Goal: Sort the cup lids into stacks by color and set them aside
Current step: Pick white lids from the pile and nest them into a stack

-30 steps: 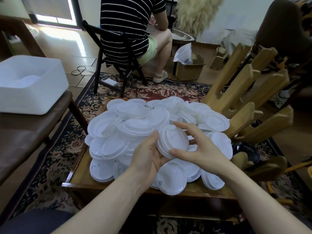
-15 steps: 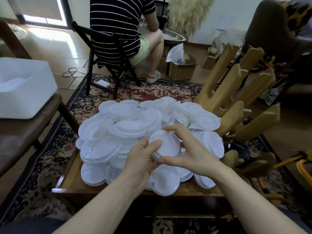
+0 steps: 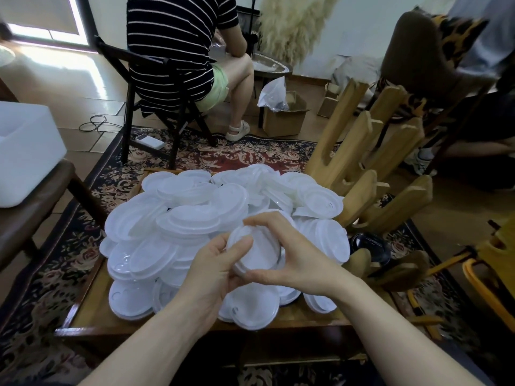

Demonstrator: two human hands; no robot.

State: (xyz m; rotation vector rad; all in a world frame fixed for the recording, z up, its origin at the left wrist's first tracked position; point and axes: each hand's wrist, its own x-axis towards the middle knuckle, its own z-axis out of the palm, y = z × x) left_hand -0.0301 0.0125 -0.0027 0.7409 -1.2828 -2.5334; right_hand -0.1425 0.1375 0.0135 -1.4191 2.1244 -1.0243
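Both your left hand (image 3: 216,270) and right hand (image 3: 289,257) pinch the stack (image 3: 255,253) above the pile (image 3: 178,218); square its rims, then set it toward 9 o'clock

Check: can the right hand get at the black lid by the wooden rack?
Probably not yet: the right hand and left hand both grip a white lid stack. The black lid sits partly behind the wooden rack.
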